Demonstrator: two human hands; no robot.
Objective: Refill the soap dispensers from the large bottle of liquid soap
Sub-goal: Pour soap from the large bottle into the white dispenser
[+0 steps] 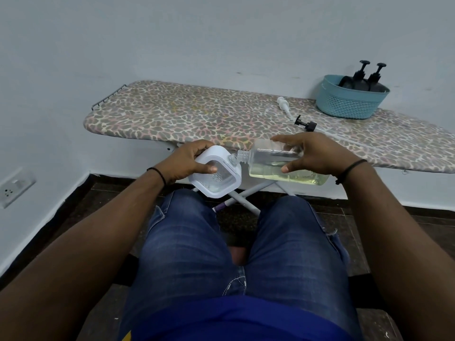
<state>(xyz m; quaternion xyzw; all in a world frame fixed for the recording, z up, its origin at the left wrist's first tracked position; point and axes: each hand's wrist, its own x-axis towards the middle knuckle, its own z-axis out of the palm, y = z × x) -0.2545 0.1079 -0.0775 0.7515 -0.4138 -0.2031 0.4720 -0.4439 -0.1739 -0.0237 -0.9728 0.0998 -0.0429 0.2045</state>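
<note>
While the left hand (188, 159) gripped the white dispenser (215, 172) and the right hand (311, 153) clasped the tilted soap bottle (278, 163) at its 3 o'clock, pouring was under way; further tipping seemed needed.

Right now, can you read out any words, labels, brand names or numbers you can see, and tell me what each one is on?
There is no readable text.
Clear bottle in the right hand: no label shows.
White dispenser in the left hand: plain, no print.
Dark pump bottles in the blue basket: no label visible.
Wall socket: no markings can be made out.
</note>
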